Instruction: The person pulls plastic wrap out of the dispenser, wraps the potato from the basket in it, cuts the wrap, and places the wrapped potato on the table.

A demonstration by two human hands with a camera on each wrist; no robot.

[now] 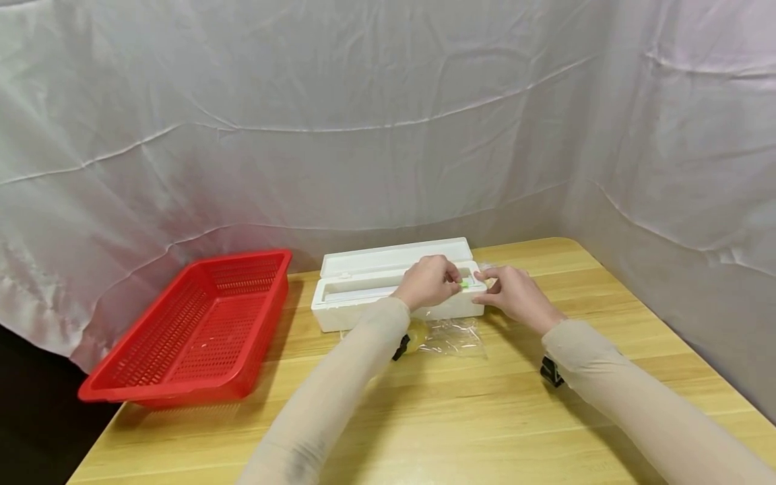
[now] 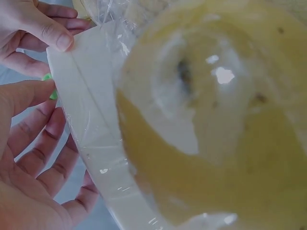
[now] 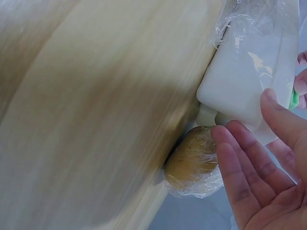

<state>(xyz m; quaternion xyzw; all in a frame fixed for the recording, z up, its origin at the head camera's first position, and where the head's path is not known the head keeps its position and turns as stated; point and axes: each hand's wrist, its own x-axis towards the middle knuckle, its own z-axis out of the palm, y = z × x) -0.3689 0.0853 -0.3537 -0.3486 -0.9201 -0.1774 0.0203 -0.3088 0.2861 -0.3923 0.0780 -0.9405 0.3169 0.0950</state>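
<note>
A white lidded box, seemingly a cling film dispenser (image 1: 339, 316), stands on the table with its lid raised at the back. My left hand (image 1: 427, 283) reaches over its front edge and pinches a small green slider (image 1: 464, 285) near the right end. At that same end, my right hand (image 1: 515, 294) grips the box corner, thumb on the white wall (image 3: 249, 72). Clear film (image 1: 455, 337) hangs down the front onto the table. Beside it, a potato (image 2: 216, 158) looms in the left wrist view, partly hidden by my left wrist in the head view.
Another potato (image 3: 192, 155), wrapped in film, lies behind the box's right end. A red plastic basket (image 1: 248, 364) stands at the left of the wooden table (image 1: 461, 431). Grey cloth (image 1: 388, 168) hangs behind and to the right.
</note>
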